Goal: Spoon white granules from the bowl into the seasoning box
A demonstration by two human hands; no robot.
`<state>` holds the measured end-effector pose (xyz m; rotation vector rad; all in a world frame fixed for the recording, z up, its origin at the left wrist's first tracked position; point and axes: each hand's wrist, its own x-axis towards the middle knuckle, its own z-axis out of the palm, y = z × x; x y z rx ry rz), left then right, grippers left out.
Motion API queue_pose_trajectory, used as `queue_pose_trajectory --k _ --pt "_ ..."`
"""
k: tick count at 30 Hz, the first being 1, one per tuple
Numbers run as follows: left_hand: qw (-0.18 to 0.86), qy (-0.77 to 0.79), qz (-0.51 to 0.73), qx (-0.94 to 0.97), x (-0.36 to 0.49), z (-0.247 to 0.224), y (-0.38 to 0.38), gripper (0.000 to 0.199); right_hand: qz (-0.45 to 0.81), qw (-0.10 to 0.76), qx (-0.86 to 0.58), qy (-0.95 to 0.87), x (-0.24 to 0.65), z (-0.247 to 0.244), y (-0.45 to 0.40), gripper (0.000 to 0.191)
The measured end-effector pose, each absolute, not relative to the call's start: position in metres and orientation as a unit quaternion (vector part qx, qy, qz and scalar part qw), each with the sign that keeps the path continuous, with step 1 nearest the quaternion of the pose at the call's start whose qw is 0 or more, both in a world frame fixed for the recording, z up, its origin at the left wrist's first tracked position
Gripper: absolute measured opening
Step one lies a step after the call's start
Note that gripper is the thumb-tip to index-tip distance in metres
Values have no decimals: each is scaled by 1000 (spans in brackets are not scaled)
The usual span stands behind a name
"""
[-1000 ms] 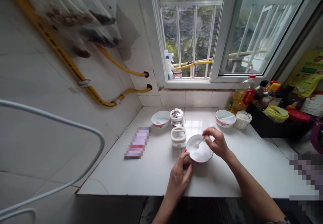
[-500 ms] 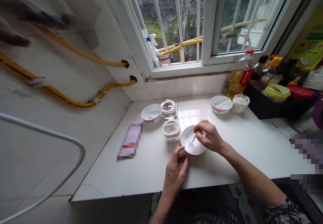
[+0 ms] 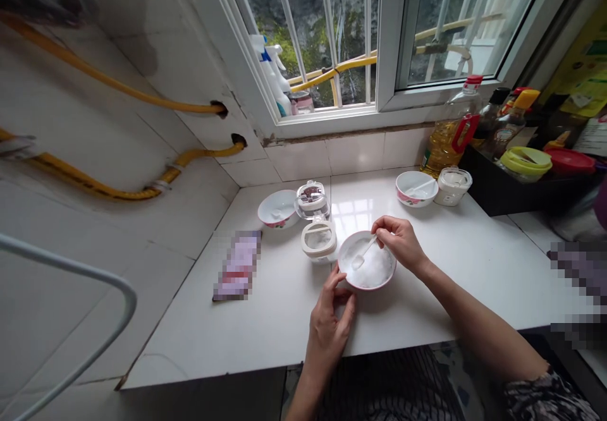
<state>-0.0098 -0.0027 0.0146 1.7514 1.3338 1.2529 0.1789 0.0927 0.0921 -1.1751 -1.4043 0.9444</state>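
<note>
A white bowl with a pink rim (image 3: 375, 286) stands on the counter in front of me, with white granules (image 3: 379, 265) spread inside. My left hand (image 3: 330, 321) steadies its near left side, fingertips at the rim and thumb low beside the wall. Pinched in my right hand (image 3: 402, 242) is a small white spoon (image 3: 367, 251), slanting down into the bowl. The spoon's head is at the granules left of the middle; the end of its handle is hidden by my fingers. Just left of the bowl sits an open-lidded clear container (image 3: 318, 242) of white contents.
Behind that container is another with dark contents (image 3: 311, 195), next to a flowered bowl (image 3: 276, 220). At the back right stand a second flowered bowl (image 3: 413, 200), a lidded jar (image 3: 454, 188), an oil bottle (image 3: 446, 143) and a black condiment box (image 3: 493, 187). A blurred purple packet (image 3: 239, 266) lies left.
My right hand has shifted slightly right and back, so the spoon lies at a lower slant and more of the granules show. My left hand stays at the bowl. The view has tilted a little.
</note>
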Motion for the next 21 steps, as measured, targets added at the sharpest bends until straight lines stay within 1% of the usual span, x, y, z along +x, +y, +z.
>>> queue_pose_trajectory --k 4,8,17,21 --pt "300 493 477 663 -10 14 -2 35 455 516 -493 -532 182 90 99 13" --pt "310 495 470 662 -10 14 -1 34 477 521 -492 -509 183 91 102 12" --pt "315 500 475 652 -8 11 -1 35 479 539 -465 -513 178 94 106 11" --pt "317 496 473 656 -8 11 1 35 440 559 -442 -546 165 96 102 15"
